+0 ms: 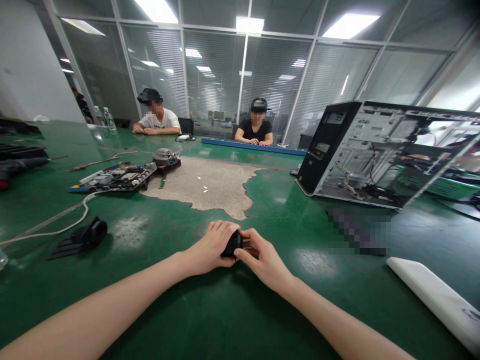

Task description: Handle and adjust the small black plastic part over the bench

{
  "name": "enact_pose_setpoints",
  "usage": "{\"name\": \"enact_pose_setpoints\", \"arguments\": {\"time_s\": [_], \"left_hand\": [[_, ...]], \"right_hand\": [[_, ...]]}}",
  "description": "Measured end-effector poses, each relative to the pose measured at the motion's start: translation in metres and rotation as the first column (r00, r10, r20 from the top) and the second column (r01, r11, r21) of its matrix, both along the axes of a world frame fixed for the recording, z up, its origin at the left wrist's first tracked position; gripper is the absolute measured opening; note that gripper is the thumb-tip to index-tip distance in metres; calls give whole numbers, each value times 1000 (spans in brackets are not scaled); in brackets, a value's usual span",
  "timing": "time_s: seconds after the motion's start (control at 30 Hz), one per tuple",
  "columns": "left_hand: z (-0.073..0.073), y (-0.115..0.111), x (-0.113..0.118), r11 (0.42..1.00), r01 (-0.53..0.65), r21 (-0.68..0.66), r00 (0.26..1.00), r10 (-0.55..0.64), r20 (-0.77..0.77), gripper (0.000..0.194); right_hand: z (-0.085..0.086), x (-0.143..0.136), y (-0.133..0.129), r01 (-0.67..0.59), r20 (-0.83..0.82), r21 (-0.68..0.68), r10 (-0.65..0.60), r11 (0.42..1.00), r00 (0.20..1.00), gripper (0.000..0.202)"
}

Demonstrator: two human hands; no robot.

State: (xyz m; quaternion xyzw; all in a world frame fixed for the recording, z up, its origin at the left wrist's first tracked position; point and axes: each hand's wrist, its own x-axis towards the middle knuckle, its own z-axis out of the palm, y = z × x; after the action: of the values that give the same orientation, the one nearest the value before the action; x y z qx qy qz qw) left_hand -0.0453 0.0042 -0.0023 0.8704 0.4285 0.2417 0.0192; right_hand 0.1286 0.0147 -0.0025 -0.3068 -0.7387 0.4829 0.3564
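Note:
A small black object (231,244) is held just above the green table (221,315), near the middle of the view. My left hand (214,246) wraps over it from the left and top, with the fingers closed round it. From the right, my right hand (260,256) pinches at its side with thumb and fingers. Thin pale rods or prongs show between the object and my right fingers; what they belong to is too small to tell. My palms hide part of the black object.
An open computer case (318,155) stands at the right, near a white slab (431,290). A circuit board (120,177) and black fan-like part (88,234) lie left. Two people (159,120) (255,127) sit across the table, beyond a bare worn patch (210,187).

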Motion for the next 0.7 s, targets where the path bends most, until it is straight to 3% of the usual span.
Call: {"name": "enact_pose_setpoints", "arguments": {"time_s": [0.13, 0.37, 0.6, 0.7], "left_hand": [[0, 0, 1, 1000, -7, -5, 1000, 7, 6, 54], [-2, 1, 0, 1000, -8, 2, 1000, 8, 1, 56], [0, 0, 0, 1000, -6, -10, 1000, 6, 9, 54], [2, -2, 1, 1000, -6, -12, 1000, 6, 21, 53]], "right_hand": [[-2, -3, 0, 30, 0, 46, -30, 998, 1000, 11], [-1, -5, 5, 15, -25, -62, -17, 998, 1000, 16], [2, -1, -2, -14, 32, 140, 9, 990, 999, 19], [0, -3, 0, 4, 5, 108, -5, 994, 1000, 11]]}}
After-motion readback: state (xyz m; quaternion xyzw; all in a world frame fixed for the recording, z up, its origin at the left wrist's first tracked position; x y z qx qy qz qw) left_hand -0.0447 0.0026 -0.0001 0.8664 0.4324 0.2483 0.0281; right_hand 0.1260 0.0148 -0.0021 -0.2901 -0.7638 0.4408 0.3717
